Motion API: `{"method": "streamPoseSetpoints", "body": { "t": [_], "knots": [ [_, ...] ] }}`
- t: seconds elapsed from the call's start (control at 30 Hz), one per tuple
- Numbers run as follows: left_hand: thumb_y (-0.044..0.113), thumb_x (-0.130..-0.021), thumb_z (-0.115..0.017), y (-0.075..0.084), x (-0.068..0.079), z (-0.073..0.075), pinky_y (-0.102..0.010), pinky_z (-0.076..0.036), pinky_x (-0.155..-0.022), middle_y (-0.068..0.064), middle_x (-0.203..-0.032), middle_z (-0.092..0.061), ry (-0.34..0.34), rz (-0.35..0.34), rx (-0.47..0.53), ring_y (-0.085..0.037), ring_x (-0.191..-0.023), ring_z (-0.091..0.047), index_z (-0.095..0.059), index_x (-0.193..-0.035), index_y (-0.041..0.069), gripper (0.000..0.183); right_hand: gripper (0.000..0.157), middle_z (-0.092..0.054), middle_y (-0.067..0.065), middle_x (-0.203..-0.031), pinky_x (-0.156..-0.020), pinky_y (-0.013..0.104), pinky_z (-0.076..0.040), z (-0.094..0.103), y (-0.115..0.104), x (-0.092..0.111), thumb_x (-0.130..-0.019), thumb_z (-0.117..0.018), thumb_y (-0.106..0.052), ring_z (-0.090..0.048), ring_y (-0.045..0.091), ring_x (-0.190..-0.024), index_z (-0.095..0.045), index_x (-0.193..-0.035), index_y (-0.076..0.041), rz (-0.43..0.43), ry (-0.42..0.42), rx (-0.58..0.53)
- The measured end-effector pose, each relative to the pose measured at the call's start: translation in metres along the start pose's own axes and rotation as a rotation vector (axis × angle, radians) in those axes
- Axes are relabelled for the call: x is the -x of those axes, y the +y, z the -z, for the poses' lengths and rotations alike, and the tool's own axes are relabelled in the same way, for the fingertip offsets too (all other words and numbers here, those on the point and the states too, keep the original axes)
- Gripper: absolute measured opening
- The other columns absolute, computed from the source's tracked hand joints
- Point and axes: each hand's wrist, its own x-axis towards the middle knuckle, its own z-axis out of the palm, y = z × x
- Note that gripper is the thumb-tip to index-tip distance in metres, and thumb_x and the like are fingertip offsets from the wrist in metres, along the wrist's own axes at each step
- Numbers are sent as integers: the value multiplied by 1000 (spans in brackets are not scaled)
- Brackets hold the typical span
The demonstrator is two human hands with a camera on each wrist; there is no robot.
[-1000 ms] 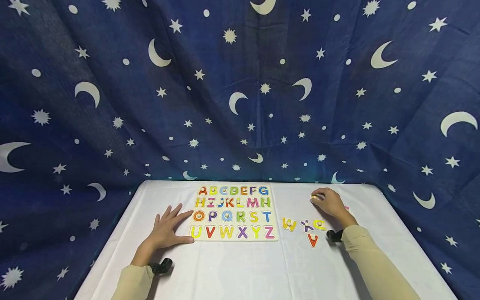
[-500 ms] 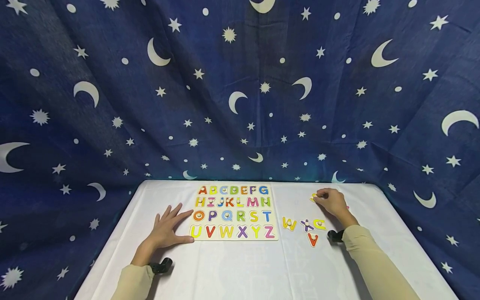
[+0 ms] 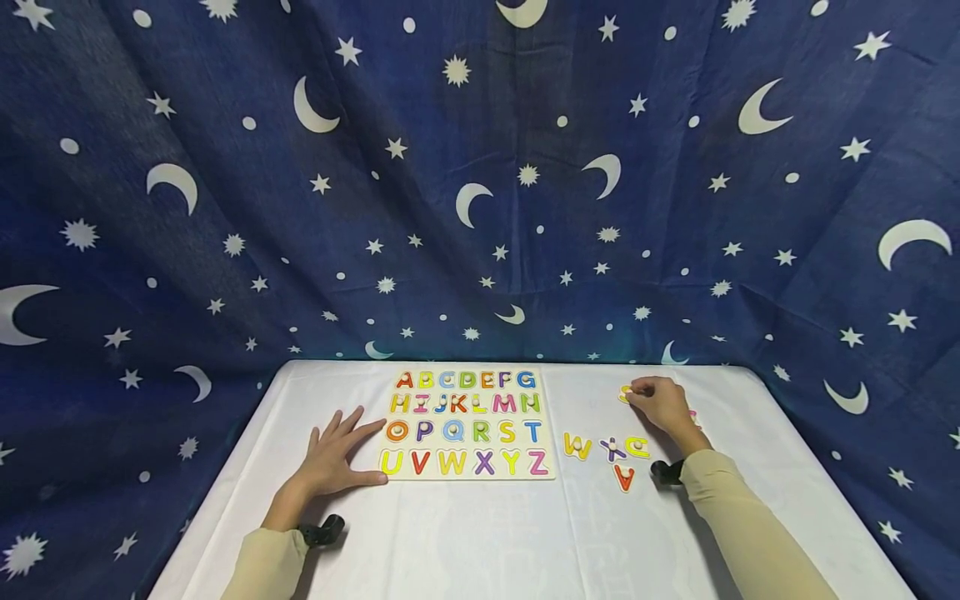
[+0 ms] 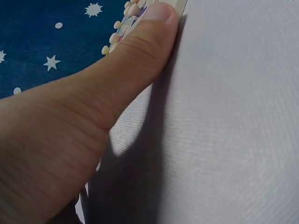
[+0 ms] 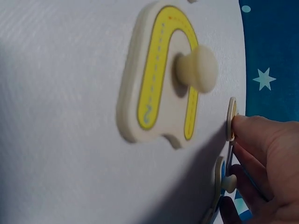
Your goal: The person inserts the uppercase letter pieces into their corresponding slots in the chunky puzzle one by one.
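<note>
In the head view my left hand (image 3: 333,457) lies with spread fingers at the left edge of the alphabet puzzle board (image 3: 546,433). Its thumb touches the board's lower left corner, and the left wrist view shows that thumb (image 4: 145,44) against the edge. Over at the right, my right hand (image 3: 663,407) pinches a small yellow letter piece (image 3: 625,394) between thumb and fingers, on or just above the table. The right wrist view shows that yellow piece (image 5: 231,119) edge-on at the thumb tip. A blue letter piece (image 5: 219,184) with a knob sits below the fingers.
Between board and right hand lie a yellow W (image 3: 577,447), a purple X (image 3: 612,450), a yellow U (image 3: 637,448) and a red V (image 3: 624,478). A pink piece (image 3: 693,414) is partly behind the right hand. A starry curtain (image 3: 480,250) hangs behind the white table (image 3: 480,542).
My right hand has shifted slightly right, uncovering more of the yellow piece, which stays in about the same spot. The left hand has not moved.
</note>
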Motion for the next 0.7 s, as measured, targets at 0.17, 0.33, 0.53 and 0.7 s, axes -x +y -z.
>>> {"method": "streamPoseSetpoints", "body": {
  "t": [0.17,0.33,0.53,0.7],
  "knots": [
    [67,-63,-88,-2,0,-3,-85,-5,-109,-25,-163,-32,15,-24,15,-59,-149,-16,-58,-147,21,100,15,-75,18,-95,-87,53,-51,-1,-4,1,-87,-79,-10,-68,38,-93,-77,-97,1,20,20,10],
    [69,-63,-87,-1,-1,-2,-84,-5,-110,-24,-164,-30,-4,-4,9,-58,-150,-15,-57,-148,22,101,15,-74,20,-100,-90,56,-52,-3,-11,3,-87,-77,-10,-68,40,-98,-76,-99,-1,56,34,-15],
    [69,-64,-87,2,0,2,-83,-5,-111,-24,-164,-31,-18,6,-10,-58,-150,-15,-56,-149,22,102,15,-69,26,-115,-99,60,-48,-6,-26,8,-90,-76,-10,-63,45,-112,-76,-102,-2,102,27,-91],
    [69,-64,-87,2,2,3,-83,-5,-111,-24,-164,-31,-20,6,-9,-58,-150,-15,-55,-149,22,102,15,-70,24,-118,-101,60,-49,-11,-44,15,-91,-76,-11,-63,44,-116,-76,-103,-3,132,26,-129]
  ]
}}
